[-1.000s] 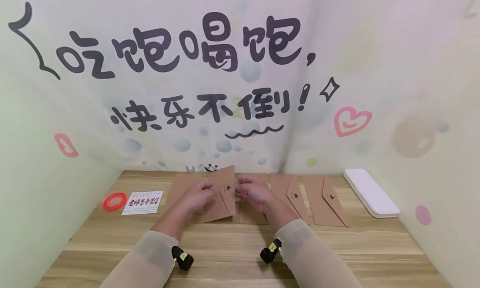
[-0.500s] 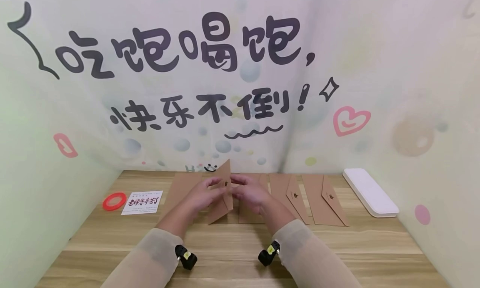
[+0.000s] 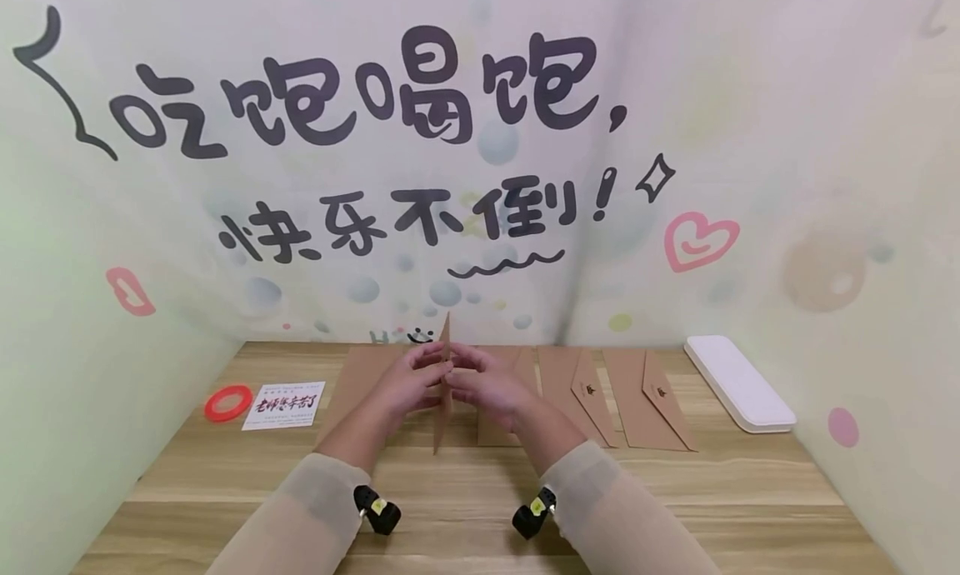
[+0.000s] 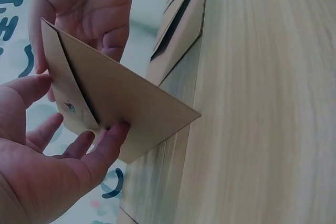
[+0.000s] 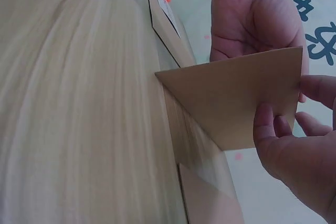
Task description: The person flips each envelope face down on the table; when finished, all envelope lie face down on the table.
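A brown paper envelope [image 3: 444, 417] stands upright between my two hands, seen almost edge-on in the head view. Its flap side, with a small dark print, faces my left hand [image 3: 405, 387]. In the left wrist view the fingers of that hand are bent against the flap side of the envelope [image 4: 121, 90], thumb near its edge. My right hand [image 3: 487, 387] holds the plain side; in the right wrist view its fingertips press the envelope [image 5: 226, 90], with a digit at the far edge. Parts of the fingers are hidden behind the paper.
More brown envelopes lie on the wooden table [image 3: 465, 508]: one at left [image 3: 360, 371], partly behind my left hand, and several at right, including one envelope [image 3: 637, 400]. A printed white card [image 3: 285, 406], a red ring [image 3: 209, 406] and a white case [image 3: 738, 383] lie farther out.
The envelope has turned from showing its flap face to edge-on, shifting slightly left. My right hand has moved left to it, and the hands have come closer together.
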The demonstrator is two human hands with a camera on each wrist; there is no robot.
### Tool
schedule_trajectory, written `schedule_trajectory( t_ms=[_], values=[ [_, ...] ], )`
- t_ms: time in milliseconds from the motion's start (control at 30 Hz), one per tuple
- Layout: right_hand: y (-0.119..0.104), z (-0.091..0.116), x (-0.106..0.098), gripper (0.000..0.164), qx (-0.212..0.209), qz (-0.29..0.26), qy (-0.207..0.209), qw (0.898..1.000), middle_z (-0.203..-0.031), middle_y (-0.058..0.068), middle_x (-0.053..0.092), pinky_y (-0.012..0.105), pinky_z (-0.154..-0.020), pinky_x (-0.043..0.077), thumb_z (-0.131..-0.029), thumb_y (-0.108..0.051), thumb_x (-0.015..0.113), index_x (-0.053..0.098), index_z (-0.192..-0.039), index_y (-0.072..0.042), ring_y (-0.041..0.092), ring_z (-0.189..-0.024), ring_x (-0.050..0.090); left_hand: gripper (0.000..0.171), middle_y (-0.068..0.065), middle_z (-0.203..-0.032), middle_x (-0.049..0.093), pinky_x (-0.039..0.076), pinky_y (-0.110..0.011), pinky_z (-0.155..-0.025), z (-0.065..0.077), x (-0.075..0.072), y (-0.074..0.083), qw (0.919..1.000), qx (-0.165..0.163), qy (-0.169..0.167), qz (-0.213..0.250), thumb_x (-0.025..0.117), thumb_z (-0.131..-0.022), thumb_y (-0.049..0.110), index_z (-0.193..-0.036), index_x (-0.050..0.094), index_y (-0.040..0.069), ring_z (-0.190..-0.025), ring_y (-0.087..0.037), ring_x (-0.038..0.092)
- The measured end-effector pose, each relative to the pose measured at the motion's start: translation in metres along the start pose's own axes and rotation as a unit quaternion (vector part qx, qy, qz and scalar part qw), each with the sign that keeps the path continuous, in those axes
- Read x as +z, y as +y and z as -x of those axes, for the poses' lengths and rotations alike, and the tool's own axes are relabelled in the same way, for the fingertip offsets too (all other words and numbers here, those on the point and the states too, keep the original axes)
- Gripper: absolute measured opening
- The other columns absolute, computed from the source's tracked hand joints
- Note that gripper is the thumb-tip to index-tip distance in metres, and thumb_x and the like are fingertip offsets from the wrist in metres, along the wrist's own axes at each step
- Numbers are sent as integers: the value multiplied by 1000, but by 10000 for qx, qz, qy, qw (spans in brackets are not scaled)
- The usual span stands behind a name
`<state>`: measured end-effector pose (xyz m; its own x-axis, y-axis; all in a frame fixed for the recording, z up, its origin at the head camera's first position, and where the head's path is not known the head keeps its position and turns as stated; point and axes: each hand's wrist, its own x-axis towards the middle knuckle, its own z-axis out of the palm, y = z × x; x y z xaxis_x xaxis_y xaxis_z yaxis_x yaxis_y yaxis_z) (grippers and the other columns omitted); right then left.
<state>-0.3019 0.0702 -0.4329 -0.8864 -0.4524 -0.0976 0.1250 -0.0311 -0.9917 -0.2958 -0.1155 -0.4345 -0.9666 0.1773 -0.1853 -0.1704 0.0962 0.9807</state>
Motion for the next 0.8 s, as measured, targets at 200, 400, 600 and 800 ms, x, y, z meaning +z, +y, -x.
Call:
schedule_trajectory(
  t_ms=[200, 400, 600, 800],
  values=[
    [3, 0, 2, 62, 172, -51, -183, 9997, -162, 16, 45, 35, -107, 56, -106, -14, 64, 44, -165, -23, 28, -136, 58, 57, -12, -169, 43, 60, -50, -107, 1, 0, 4, 9998, 22, 51, 181, 64, -106, 24, -161, 47, 23, -141, -34, 60],
    [4, 0, 4, 64, 211, 75, -353, 9991, -170, 15, 38, 42, -113, 54, -108, -19, 63, 40, -167, -27, 28, -140, 56, 55, -13, -163, 50, 64, -39, -99, 2, -1, 8, 9993, 152, 251, 233, 62, -104, 16, -157, 52, 21, -125, -28, 68],
    [7, 0, 5, 61, 99, 164, -524, 9984, -171, 13, 38, 52, -121, 47, -108, -20, 62, 42, -166, -23, 29, -145, 53, 56, -12, -160, 56, 65, -32, -91, 5, -3, 13, 9979, 376, 490, 191, 61, -97, 6, -152, 58, 16, -132, -31, 65],
    [16, 0, 2, 55, 349, 558, -413, 9970, -172, 9, 43, 52, -126, 43, -109, -22, 61, 48, -162, -15, 26, -149, 53, 58, -7, -162, 55, 64, -38, -94, 8, -9, 13, 9952, 383, 842, -310, 60, -95, 6, -152, 58, 14, -125, -27, 67]
  ],
)
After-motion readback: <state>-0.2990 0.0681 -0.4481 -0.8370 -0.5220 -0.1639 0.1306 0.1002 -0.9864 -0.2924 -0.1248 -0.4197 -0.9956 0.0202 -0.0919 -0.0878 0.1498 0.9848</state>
